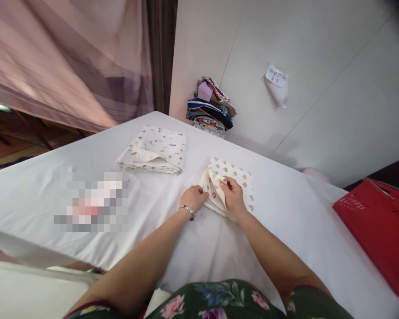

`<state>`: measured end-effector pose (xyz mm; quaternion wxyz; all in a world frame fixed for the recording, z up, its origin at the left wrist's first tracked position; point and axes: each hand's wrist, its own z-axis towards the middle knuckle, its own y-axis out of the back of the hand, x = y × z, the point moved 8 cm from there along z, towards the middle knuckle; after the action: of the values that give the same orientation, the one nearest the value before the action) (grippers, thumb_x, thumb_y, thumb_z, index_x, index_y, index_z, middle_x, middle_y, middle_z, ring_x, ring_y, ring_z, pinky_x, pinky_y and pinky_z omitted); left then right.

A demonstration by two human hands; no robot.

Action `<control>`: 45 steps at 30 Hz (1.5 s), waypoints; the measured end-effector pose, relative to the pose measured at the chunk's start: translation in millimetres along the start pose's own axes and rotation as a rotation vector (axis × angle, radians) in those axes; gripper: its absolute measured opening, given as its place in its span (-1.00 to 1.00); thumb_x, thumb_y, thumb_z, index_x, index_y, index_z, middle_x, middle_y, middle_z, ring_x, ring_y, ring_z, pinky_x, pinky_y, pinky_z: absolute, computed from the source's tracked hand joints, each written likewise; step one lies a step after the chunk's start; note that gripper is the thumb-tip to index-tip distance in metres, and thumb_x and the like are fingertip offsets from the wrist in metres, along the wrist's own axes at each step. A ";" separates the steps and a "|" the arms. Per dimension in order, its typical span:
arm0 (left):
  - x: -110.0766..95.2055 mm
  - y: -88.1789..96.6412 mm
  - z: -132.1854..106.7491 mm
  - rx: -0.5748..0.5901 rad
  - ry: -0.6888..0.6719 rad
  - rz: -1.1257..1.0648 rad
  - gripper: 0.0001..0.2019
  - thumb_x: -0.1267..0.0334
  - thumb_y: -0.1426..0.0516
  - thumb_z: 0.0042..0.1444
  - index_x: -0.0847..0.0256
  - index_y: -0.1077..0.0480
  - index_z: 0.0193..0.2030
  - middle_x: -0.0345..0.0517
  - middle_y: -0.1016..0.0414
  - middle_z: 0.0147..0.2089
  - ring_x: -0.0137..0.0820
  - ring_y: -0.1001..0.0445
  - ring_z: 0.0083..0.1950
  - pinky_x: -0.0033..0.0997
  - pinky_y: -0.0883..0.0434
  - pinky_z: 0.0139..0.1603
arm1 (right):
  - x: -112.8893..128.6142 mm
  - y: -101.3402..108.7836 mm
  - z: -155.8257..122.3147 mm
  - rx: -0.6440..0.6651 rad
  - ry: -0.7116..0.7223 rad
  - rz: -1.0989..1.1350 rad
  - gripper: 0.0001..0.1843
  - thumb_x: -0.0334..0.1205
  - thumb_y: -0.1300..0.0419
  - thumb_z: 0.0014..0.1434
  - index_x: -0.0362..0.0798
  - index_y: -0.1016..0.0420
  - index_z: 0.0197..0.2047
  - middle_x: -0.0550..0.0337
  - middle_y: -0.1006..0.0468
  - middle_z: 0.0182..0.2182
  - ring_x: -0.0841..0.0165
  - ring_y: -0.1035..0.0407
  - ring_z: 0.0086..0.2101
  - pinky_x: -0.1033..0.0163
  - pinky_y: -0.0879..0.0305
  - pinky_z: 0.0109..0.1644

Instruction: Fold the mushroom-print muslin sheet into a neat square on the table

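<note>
A white cloth with a grey-green mushroom-like print, folded into a thick square, lies on the white-covered table in front of me. My left hand, with a silver bracelet at the wrist, has its fingers closed at the cloth's left edge. Between the thumb and fingers of my right hand is a lifted top layer of the same cloth, its edge turned up. Farther left, a second folded white cloth with small motifs rests flat, its front edge slightly raised. Neither hand touches that one.
A stack of folded clothes stands against the wall at the back. On the right is a red bag. A blurred-out item lies at the left on the white tablecloth. Pink curtains hang behind the table's left side.
</note>
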<state>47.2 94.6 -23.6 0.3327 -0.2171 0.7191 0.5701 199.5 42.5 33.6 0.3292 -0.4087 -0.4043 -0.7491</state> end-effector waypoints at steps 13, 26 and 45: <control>4.8 2.4 2.2 0.038 0.042 -0.239 -0.85 0.15 -0.11 -0.13 0.17 -0.33 -0.57 -0.19 -0.41 -0.54 -0.40 -0.36 -0.46 -0.44 -0.19 -0.45 | 24.7 -34.1 -33.1 0.325 0.370 -0.411 -0.59 -0.21 -0.07 0.17 0.01 -0.31 0.10 0.06 -0.41 -0.09 0.24 -0.28 -0.05 0.12 -0.24 0.04; 5.6 3.4 4.1 0.091 0.088 -0.284 -0.85 0.21 -0.10 -0.12 0.20 -0.30 -0.60 -0.24 -0.31 -0.59 -0.45 -0.30 -0.48 -0.48 -0.16 -0.46 | 22.3 -37.0 -31.8 0.317 0.408 -0.492 -0.73 -0.31 -0.02 0.18 -0.01 -0.41 -0.06 0.08 -0.43 -0.25 0.26 -0.31 -0.21 0.14 -0.30 -0.11; -2.1 8.7 2.0 0.110 -0.011 0.049 -0.73 0.04 -0.02 -0.03 0.17 -0.22 -0.59 -0.15 -0.34 -0.54 -0.36 -0.34 -0.45 -0.42 -0.17 -0.44 | -11.7 29.0 -69.9 0.579 0.218 -0.794 -0.37 0.00 0.00 0.22 -0.02 -0.05 0.31 0.03 -0.04 0.29 0.12 0.13 0.27 -0.13 0.21 0.30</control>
<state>43.1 98.6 -16.5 0.3341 -0.1778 0.7528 0.5387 204.4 -29.9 9.4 0.1589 -0.0347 -0.6833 -0.7118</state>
